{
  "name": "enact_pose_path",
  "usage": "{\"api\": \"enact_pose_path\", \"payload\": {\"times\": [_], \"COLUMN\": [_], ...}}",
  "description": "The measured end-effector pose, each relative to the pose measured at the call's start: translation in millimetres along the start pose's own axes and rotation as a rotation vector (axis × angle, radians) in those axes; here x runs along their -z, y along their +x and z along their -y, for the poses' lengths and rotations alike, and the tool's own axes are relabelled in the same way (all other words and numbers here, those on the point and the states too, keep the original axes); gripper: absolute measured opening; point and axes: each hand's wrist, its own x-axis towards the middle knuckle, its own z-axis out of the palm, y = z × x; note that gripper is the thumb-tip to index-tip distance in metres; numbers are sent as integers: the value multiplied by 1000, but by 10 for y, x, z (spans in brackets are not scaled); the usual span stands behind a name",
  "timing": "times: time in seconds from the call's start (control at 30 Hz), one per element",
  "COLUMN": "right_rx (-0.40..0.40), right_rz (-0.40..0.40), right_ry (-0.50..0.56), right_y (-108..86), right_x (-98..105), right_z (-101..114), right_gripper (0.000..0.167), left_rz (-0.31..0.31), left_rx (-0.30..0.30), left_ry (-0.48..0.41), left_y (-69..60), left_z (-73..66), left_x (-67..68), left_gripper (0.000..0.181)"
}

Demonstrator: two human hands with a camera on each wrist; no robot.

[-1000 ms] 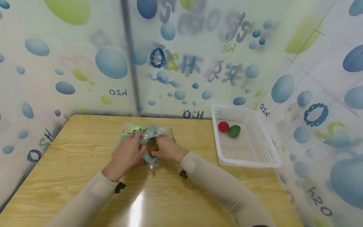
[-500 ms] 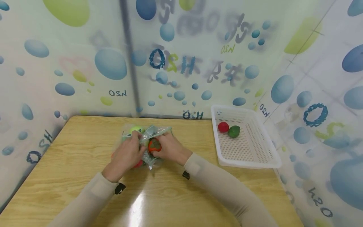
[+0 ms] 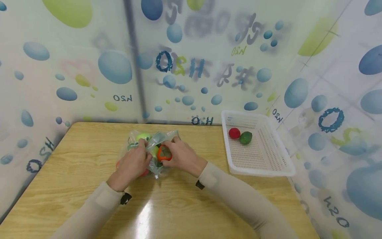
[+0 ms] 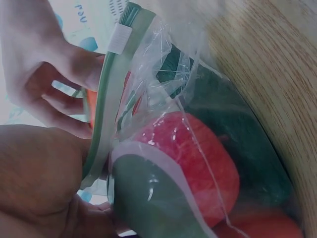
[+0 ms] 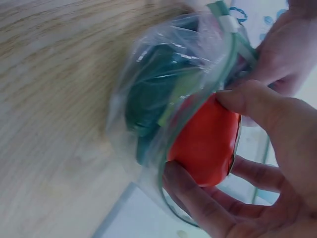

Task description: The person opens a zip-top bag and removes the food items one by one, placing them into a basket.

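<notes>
Fruit [image 5: 204,143], orange and pinched between thumb and fingers of the right hand [image 3: 185,156], has shifted rightward, showing more at the mouth of the plastic bag [image 3: 162,137] whose edge the left hand [image 3: 132,164] grips, so it seems partway out, not clear.

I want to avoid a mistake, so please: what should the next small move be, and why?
Probably, the right hand should ease the orange-red item fully out of the bag: it is gripped at the open mouth, and the left hand holds the bag's edge.
</notes>
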Motion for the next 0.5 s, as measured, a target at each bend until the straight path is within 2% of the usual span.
{"api": "enact_pose_path", "payload": {"times": [0.17, 0.33, 0.5], "right_rx": [7, 7, 3], "right_rz": [-13, -23, -25], "right_ry": [50, 57, 72], "right_y": [-81, -163, -256], "right_x": [128, 269, 411], "right_z": [27, 12, -33], "right_gripper": [64, 67, 67], "left_rz": [-2, 0, 11], "left_rx": [-6, -16, -3], "left_ry": [25, 29, 23], "left_y": [-12, -23, -32], "left_z": [12, 19, 6], "left_x": [-11, -6, 3], "left_gripper": [40, 37, 36]}}
